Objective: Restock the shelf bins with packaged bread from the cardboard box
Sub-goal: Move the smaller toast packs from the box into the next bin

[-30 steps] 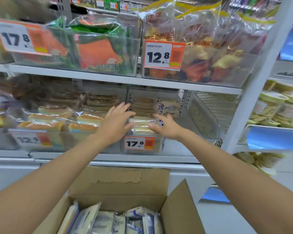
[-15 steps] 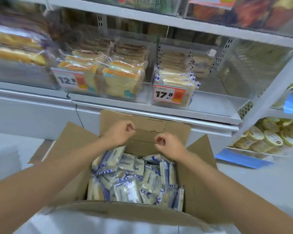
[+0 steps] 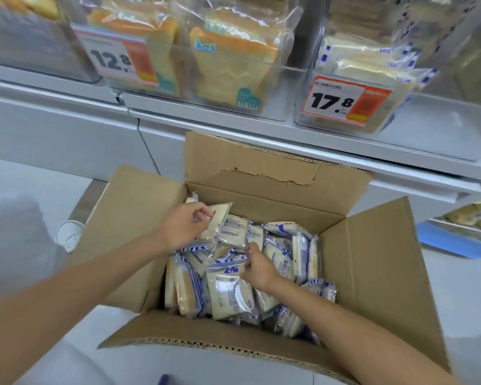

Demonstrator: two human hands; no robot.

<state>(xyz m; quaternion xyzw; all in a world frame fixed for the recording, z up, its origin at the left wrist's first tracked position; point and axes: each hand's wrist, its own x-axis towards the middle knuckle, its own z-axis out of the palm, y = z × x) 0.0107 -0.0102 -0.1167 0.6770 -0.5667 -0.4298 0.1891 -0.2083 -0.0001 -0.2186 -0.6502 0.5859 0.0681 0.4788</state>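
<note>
Both hands have dropped from the rim into the cardboard box [image 3: 372, 273], which stands open in front of the shelf [image 3: 261, 126]. Left hand [image 3: 182, 227] pinches a bread packet [image 3: 220, 218] at the far left corner; right hand [image 3: 258, 270] curls its fingers on a second packet [image 3: 228, 259] mid-pile. Above, the bin [image 3: 397, 107] tagged 17.8 holds similar blue-striped packets.

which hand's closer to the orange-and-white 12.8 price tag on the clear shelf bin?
Left. The left hand pinches a blue-and-white bread packet near the brown cardboard box's rear-left corner, below the orange-and-white 12.8 price tag; the right hand sits mid-box, lower and further right.
</note>
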